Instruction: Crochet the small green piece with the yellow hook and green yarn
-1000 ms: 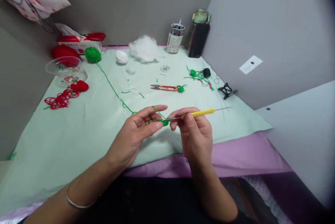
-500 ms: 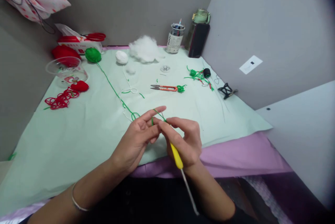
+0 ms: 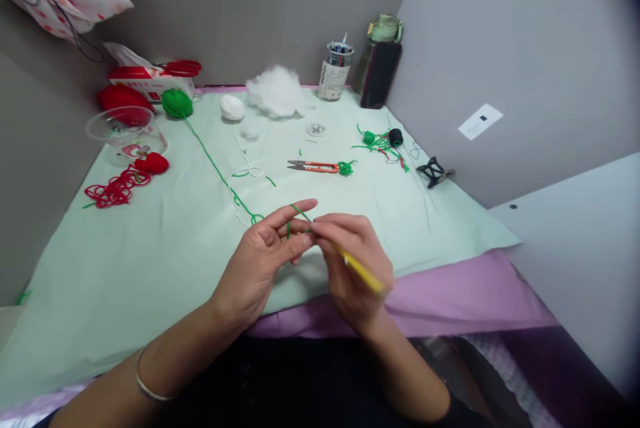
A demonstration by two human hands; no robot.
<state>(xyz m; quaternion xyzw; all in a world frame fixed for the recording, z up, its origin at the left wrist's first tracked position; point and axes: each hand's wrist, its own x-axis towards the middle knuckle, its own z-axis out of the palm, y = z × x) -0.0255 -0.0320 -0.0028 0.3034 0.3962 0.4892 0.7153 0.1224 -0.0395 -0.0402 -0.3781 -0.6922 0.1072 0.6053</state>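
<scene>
Green yarn (image 3: 301, 213) runs over the raised index finger of my left hand (image 3: 267, 251), whose thumb pinches near the working point. A yellow-handled crochet hook (image 3: 361, 271) is gripped in my right hand (image 3: 357, 268), its handle slanting down to the right and slightly blurred. The hook's tip and any stitches are hidden between the fingertips, where both hands meet. From the left hand, the strand leads back across the table to a green yarn ball (image 3: 177, 103). Orange thread snips (image 3: 315, 167) lie just beyond the hands, beside a small green yarn tangle (image 3: 346, 167).
A white yarn ball (image 3: 232, 108) and fluffy stuffing (image 3: 277, 91) sit at the back. Red yarn (image 3: 117, 188) and a clear plastic cup (image 3: 125, 138) lie left. Green scraps (image 3: 383, 143), a phone (image 3: 381, 76) and a pen jar (image 3: 336, 73) are at right and back.
The crochet hook has swung from pointing steeply down to a flatter slant to the right, its far metal end no longer visible. My right hand has turned with it; the left hand barely moved.
</scene>
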